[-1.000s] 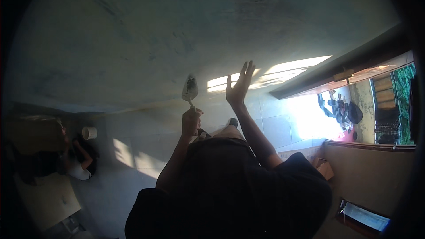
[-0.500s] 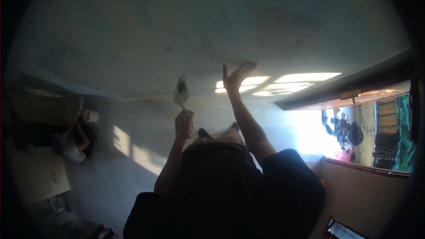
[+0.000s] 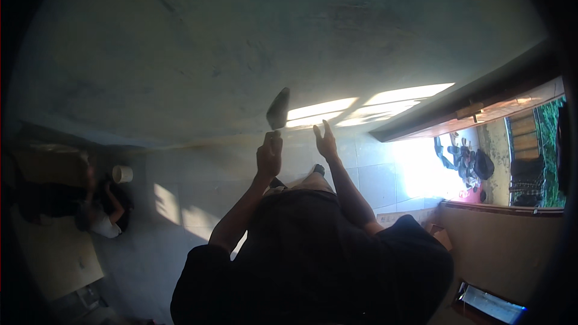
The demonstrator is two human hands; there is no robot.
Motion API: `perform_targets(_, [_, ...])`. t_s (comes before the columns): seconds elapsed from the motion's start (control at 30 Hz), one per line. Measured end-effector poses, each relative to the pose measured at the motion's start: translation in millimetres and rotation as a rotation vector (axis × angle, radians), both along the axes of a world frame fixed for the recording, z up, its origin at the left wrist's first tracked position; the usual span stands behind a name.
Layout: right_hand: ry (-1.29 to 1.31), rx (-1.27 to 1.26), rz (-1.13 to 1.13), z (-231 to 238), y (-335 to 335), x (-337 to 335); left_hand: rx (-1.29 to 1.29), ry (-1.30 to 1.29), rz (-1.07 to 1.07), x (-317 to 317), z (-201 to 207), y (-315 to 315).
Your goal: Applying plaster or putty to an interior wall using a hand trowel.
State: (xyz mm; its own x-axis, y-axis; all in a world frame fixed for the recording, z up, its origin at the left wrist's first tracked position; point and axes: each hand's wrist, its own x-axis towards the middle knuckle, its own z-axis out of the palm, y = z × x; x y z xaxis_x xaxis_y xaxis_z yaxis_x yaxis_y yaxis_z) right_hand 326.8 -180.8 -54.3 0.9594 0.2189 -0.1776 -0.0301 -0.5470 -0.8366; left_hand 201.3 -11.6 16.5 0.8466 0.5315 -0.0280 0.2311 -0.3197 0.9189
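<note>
My left hand (image 3: 269, 154) is closed round the handle of a small pointed trowel (image 3: 278, 109). Its blade points up toward the wall (image 3: 205, 48), in front of the wall's lower part; whether it touches I cannot tell. My right hand (image 3: 326, 143) is held up to the right of the trowel, with nothing in it and its fingers apart. It stands before the foot of the wall, just below bright patches of sunlight. The wall's grey surface is smeared with darker marks.
At the left a person (image 3: 103, 219) is crouched beside a whitish bucket (image 3: 122, 174). Tiled floor (image 3: 198, 183) spreads round my feet. A sunlit doorway is at the right, with a dark wooden door frame (image 3: 433, 123) and dark objects piled beyond it. Near my right elbow stands a cardboard box (image 3: 440, 236).
The trowel has moved right and turned, its blade now seen from another side. My right hand has come down from the wall toward my body. The crouched person's arms have shifted.
</note>
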Motion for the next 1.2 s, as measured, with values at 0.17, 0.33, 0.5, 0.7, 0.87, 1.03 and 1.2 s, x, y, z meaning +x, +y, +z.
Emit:
perform_targets(0.17, [-0.293,0.048,-0.035,35.0,-15.1,23.1,-0.354,-0.083,-0.102,44.5,-14.1,-18.2])
perform_targets(0.33, [-1.013,0.020,-0.239,224.9,-22.8,103.3,0.100,-0.120,-0.242,57.9,-88.5,-16.1])
perform_targets(0.5, [-1.018,-0.050,-0.024,288.2,5.1,144.7,0.134,-0.143,-0.247,66.9,-112.2,-24.3])
perform_targets(0.7, [-0.934,0.007,-0.058,277.6,9.2,151.0,0.374,-0.223,-0.251,122.9,9.5,-7.2])
perform_targets(0.87, [-0.947,-0.043,-0.144,278.2,16.5,152.1,0.135,-0.190,-0.242,110.7,-30.3,-9.3])
perform_targets(1.03, [-0.958,-0.039,-0.112,283.2,21.7,148.1,0.071,-0.180,-0.022,28.0,-102.2,5.4])
perform_targets(1.2, [-0.975,-0.020,-0.096,280.9,19.1,149.8,-0.374,-0.278,0.295,8.4,-31.7,35.7])
